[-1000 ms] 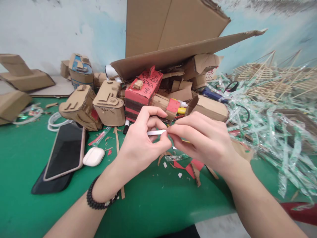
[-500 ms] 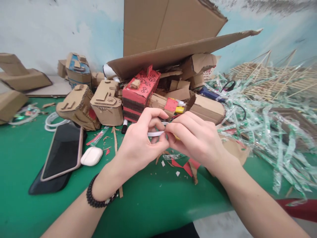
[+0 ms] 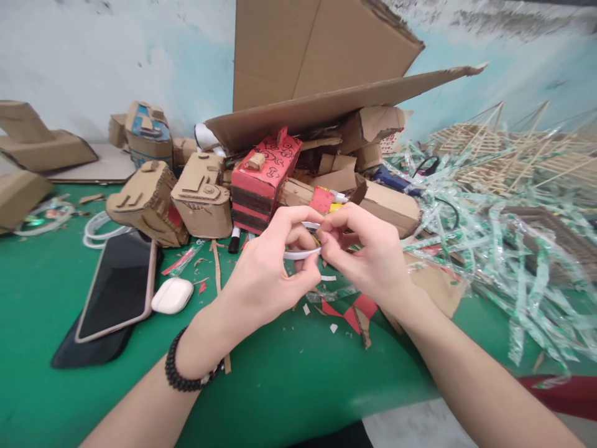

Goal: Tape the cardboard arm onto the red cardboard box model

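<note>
"What does the left hand have?"

"A narrow white strip, gripped between thumb and fingers and curving into a loop that the fingers partly hide."

"And the right hand?"

"Thumb and fingertips pinch the strip's right end, close to the left thumb. Both hands are above the green table, back from its front edge."

"What's nearest below?"

"Red scraps, between the hands and that front edge."

"Beyond?"

"Toward the far edge, a red box with dark stripes, a black-capped marker near its base and a plain cardboard box left of it."

"Farther left?"

"A white earbud case just beside a smartphone."

"And toward the right edge?"

"A tangle of clear and green plastic strips, with thin wooden sticks behind, nearer the far edge."
</note>
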Demonstrator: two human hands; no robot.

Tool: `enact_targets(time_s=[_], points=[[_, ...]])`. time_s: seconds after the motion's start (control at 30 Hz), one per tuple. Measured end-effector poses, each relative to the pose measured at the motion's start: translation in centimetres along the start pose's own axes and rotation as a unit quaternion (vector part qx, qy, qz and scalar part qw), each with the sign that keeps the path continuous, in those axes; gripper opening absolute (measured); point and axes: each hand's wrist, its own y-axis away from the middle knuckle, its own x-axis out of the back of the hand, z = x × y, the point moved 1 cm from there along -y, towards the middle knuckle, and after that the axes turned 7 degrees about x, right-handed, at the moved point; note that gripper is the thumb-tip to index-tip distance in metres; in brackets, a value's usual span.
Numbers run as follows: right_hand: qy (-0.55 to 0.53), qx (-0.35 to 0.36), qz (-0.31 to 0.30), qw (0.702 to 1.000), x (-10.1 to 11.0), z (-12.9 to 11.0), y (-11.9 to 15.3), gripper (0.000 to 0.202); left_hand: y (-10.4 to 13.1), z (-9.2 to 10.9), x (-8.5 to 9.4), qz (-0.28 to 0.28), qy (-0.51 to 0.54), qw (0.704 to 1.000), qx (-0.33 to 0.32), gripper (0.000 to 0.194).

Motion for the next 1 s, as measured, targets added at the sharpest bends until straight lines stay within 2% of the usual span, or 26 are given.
enact_targets(time_s=[0.1,0.23,0.43,0.67,0.87,1.0], points=[[-0.036,-0.038,0.015,0.999,0.3,-0.1,-0.2,0.01,-0.2,0.2,0.1,0.013,0.069,0.997,0.031,0.039],[-0.06,-0.053,0.035,0.996,0.6,-0.3,-0.3,0.008,-0.5,0.3,0.5,0.017,0.146,0.987,0.068,0.036],[-0.049,0.003,0.006,0.999,0.9,-0.6,-0.3,0.008,-0.6,0.2,0.7,0.004,0.196,0.976,0.091,0.036],[0.004,0.107,-0.032,0.994,1.1,-0.3,-0.4,0.014,-0.3,0.0,0.7,0.016,0.113,0.991,0.073,0.036],[0.025,0.108,-0.076,0.991,1.2,0.1,0.1,0.013,-0.1,-0.2,0.5,0.021,0.026,0.999,0.042,0.039],[0.118,0.144,-0.076,0.98,1.6,-0.1,0.3,0.014,-0.2,-0.2,0.7,0.024,-0.003,0.999,0.032,0.04]])
